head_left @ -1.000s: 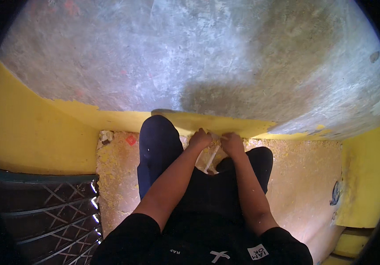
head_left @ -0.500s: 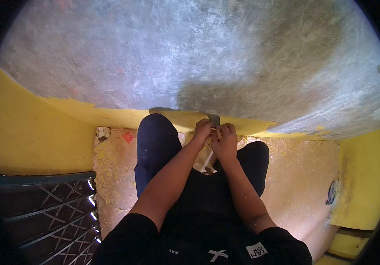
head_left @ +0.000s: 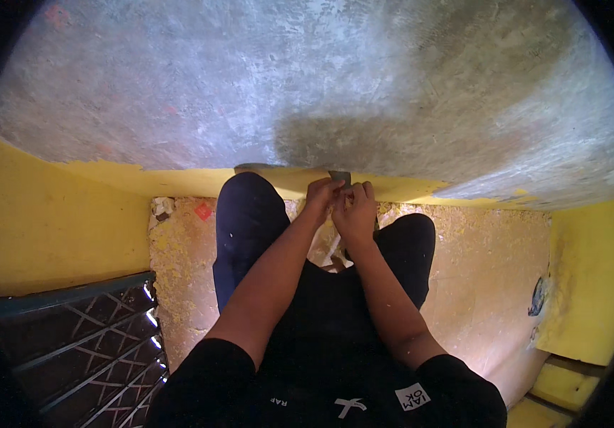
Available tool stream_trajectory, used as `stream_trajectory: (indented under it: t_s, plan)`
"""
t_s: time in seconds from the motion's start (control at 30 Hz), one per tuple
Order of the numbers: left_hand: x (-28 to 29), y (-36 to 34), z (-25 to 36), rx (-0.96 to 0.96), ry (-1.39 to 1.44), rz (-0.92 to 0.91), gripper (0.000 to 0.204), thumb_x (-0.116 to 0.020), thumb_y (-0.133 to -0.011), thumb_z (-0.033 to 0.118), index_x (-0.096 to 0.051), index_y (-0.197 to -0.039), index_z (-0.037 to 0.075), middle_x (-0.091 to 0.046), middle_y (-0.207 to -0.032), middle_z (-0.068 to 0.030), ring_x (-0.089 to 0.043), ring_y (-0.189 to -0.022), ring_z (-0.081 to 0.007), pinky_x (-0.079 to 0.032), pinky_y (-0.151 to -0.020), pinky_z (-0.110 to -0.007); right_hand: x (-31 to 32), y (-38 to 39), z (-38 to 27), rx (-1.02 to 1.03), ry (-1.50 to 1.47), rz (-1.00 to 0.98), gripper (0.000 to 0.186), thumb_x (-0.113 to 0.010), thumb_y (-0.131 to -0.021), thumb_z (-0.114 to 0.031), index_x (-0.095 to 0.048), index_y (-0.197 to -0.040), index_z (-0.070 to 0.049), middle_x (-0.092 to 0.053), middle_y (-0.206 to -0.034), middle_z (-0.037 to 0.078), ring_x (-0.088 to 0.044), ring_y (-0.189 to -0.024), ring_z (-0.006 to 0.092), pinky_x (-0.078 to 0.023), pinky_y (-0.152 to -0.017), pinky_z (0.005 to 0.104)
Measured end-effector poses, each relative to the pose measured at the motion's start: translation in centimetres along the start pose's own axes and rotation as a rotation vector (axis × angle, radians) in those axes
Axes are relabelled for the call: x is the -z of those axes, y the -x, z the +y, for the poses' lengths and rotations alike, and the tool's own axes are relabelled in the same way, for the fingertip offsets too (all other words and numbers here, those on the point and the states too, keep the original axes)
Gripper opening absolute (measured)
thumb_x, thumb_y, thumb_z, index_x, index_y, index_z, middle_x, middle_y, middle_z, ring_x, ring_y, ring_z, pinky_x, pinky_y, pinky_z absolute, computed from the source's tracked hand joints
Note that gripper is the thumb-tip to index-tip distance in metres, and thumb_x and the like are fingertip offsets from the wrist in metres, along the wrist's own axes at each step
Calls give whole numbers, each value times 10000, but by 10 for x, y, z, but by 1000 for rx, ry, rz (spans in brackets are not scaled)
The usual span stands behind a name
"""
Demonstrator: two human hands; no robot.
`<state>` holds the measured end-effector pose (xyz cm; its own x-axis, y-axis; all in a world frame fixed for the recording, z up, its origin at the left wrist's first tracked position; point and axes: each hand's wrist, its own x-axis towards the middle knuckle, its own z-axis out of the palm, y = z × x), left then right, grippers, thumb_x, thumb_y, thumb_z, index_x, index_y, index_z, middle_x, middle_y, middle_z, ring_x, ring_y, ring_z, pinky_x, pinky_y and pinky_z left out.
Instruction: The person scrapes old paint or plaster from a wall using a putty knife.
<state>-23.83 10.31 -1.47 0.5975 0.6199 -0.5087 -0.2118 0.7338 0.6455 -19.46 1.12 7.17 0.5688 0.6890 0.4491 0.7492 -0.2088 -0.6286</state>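
Note:
My left hand (head_left: pixel 323 199) and my right hand (head_left: pixel 356 212) are close together at the foot of a wall, between my knees. Both are closed around a small scraper whose flat grey blade (head_left: pixel 340 178) sticks up beyond the fingertips. The fingers cover its handle. Behind the blade runs a band of yellow paint (head_left: pixel 392 187) along the bottom of the wall. Above that band the wall (head_left: pixel 364 85) is bare grey, with my shadow on it. Whether the blade touches the paint, I cannot tell.
A dark slatted metal frame (head_left: pixel 79 321) stands at the lower left. On the worn floor (head_left: pixel 478 285) lie yellow flakes, a red scrap (head_left: pixel 203 211) and a pale broken chunk (head_left: pixel 162 207). A dark crumpled thing (head_left: pixel 536 297) rests by the yellow right wall (head_left: pixel 585 278).
The blade has turned and now stands out more plainly above my fingers. Both hands have shifted slightly up and kept close together, and the view has tilted a little.

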Motion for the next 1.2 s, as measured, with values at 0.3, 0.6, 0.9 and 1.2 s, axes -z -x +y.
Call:
stream_trajectory:
  t_s: [0.3,0.6,0.9,1.2]
  plan:
    - [-2,12,-30,282,-260,50,241,-582,-884,253,-626,-993,42,-641,-899,-80,-627,-756,-194,-506,-617,-352,-19,29,52,-121,44,-130,92,-612,-725,-28,-532,-755,9,-530,-765,198,-542,-726,403,-439,-624,467]
    - [-29,53,-13,118,-157,-157,243,-601,-898,319,-639,-948,84,-611,-814,-20,-583,-709,-128,-472,-607,-299,36,19,11,-87,23,-13,118,-634,-742,-53,-528,-761,-2,-529,-780,175,-551,-711,391,-445,-617,458]
    - [-53,59,-2,36,85,-180,223,-656,-898,295,-629,-924,75,-613,-847,-3,-575,-754,-103,-459,-656,-262,23,7,29,-38,72,58,198,-647,-723,-71,-614,-917,-50,-541,-839,143,-594,-706,350,-489,-585,440]
    - [-44,11,-20,182,-9,-159,238,-584,-938,322,-627,-993,95,-613,-924,-5,-578,-826,-116,-473,-666,-286,-1,-7,78,-92,-8,-6,145,-617,-740,-60,-582,-878,-30,-524,-858,204,-569,-751,401,-471,-640,476]
